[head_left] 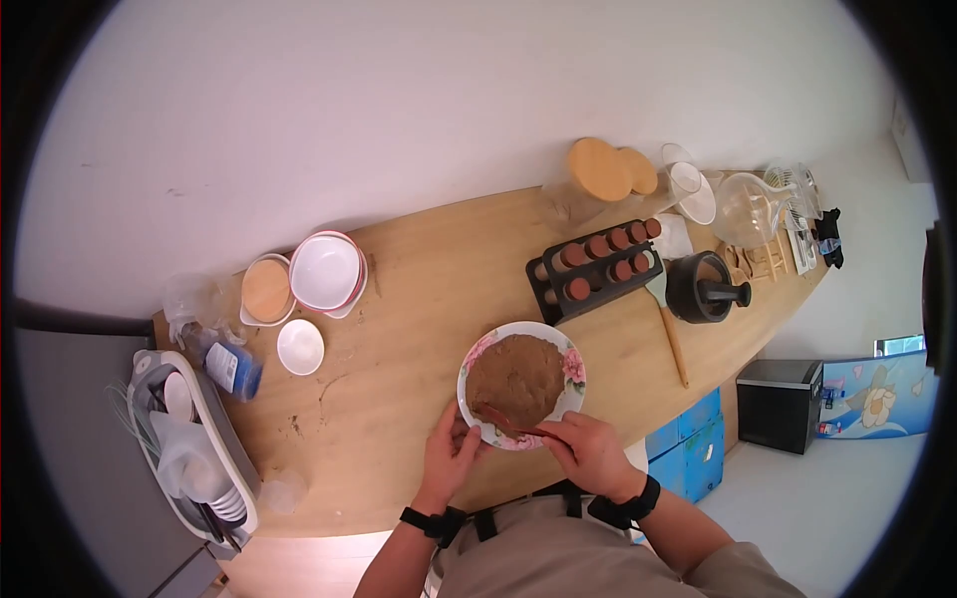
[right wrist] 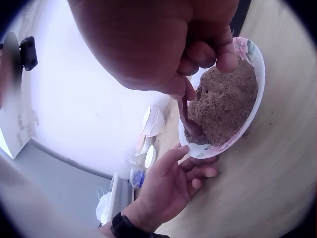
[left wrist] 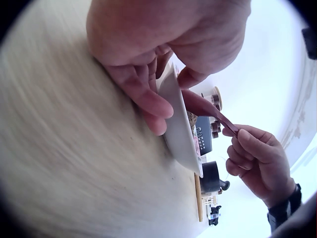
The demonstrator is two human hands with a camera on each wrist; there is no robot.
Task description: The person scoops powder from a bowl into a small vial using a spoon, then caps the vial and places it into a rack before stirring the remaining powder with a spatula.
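Note:
A white bowl (head_left: 575, 394) with a pink flowered rim stands on the table, filled with brown, crumbly powder (head_left: 515, 374). My left hand (head_left: 449, 463) holds its near left side, the thumb at the rim and the fingers against the outer wall, as the left wrist view shows. In my right hand (head_left: 595, 456) I pinch the handle of a reddish-brown spoon (left wrist: 200, 104) between thumb and fingers. The spoon's head (right wrist: 194, 130) dips into the powder at the bowl's edge near my left thumb.
Beyond the bowl stands a black rack (head_left: 598, 261) of brown-capped jars. To its right are a wooden-handled spatula (head_left: 674, 344) and a dark mortar (head_left: 688, 294). White bowls (head_left: 327, 271) sit at the left back, and a grey dish basin (head_left: 234, 439) at the left edge.

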